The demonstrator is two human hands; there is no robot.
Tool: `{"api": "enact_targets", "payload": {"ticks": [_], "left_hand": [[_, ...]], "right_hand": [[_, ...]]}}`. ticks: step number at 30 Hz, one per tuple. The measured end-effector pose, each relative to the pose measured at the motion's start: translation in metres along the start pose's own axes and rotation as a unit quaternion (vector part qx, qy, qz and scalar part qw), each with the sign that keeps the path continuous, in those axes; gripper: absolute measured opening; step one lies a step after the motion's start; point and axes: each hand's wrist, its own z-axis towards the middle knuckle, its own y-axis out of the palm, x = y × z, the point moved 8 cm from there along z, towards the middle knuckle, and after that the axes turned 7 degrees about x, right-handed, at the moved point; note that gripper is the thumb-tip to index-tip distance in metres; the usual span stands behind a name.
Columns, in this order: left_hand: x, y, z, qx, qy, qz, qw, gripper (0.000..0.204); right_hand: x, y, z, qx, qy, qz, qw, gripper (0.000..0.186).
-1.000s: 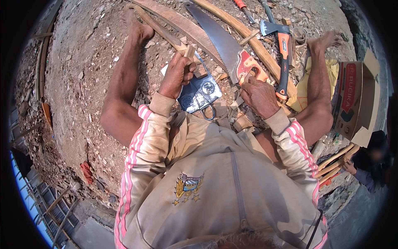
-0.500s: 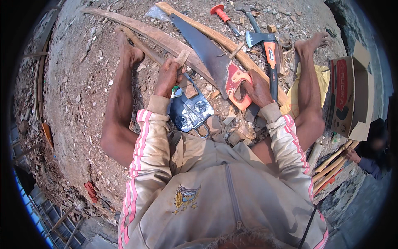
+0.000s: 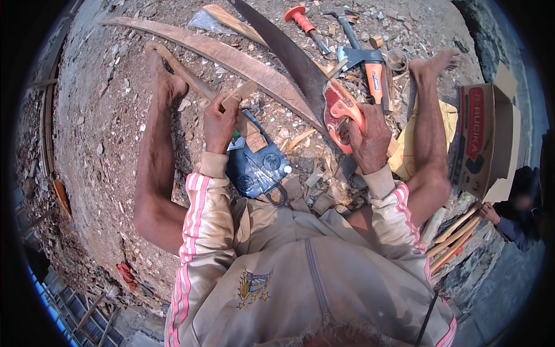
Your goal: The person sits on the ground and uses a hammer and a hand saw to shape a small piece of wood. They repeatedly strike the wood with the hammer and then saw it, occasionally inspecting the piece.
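My right hand (image 3: pixel 372 137) is wrapped round the red and orange handle of a handsaw (image 3: pixel 287 49). Its dark, toothed blade points up and away to the left, over a long plank (image 3: pixel 231 56). My left hand (image 3: pixel 221 122) is closed on a wooden stick (image 3: pixel 184 73), whose far end lies by my left foot; a short wood piece juts out past the fingers. Just below that hand a dark blue bag (image 3: pixel 260 168) with round prints lies on the ground between my legs. The stick's near end rests above the bag.
Beyond the saw lie a red-handled chisel (image 3: pixel 306 26), a hammer (image 3: pixel 345 26) and an axe (image 3: pixel 374 78). A yellow sack (image 3: pixel 425 136) is under my right leg. To the right stand an open cardboard box (image 3: pixel 483 133) and another person's hand (image 3: pixel 490 213) near wooden handles (image 3: pixel 457 236).
The handsaw has lifted and swung, its blade now standing further over the plank. My left hand has shifted left with the stick, and my right hand slightly right and nearer.
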Motion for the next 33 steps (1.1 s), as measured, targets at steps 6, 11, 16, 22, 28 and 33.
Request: {"api": "enact_targets", "payload": {"ticks": [6,11,16,22,28,33], "left_hand": [[-0.004,0.004,0.003,0.018,0.023,-0.014,0.999,0.027],[-0.003,0.018,0.016,-0.014,0.030,0.052,0.998,0.026],[0.030,0.057,0.033,-0.078,0.102,0.160,0.979,0.028],[0.049,0.113,0.028,-0.179,0.284,0.245,0.910,0.029],[0.023,0.128,0.037,-0.249,0.262,0.277,0.890,0.039],[0.026,0.112,0.044,-0.235,0.309,0.253,0.886,0.037]], "right_hand": [[0.052,0.005,0.004,0.028,0.158,0.222,0.962,0.026],[0.147,0.045,0.106,0.066,0.291,0.264,0.917,0.023],[0.254,0.096,0.176,0.077,0.426,0.243,0.868,0.026],[0.305,0.085,0.199,0.055,0.379,0.145,0.912,0.030],[0.297,0.037,0.201,0.001,0.173,-0.175,0.969,0.040],[0.207,0.025,0.171,-0.016,0.073,-0.215,0.974,0.036]]}}
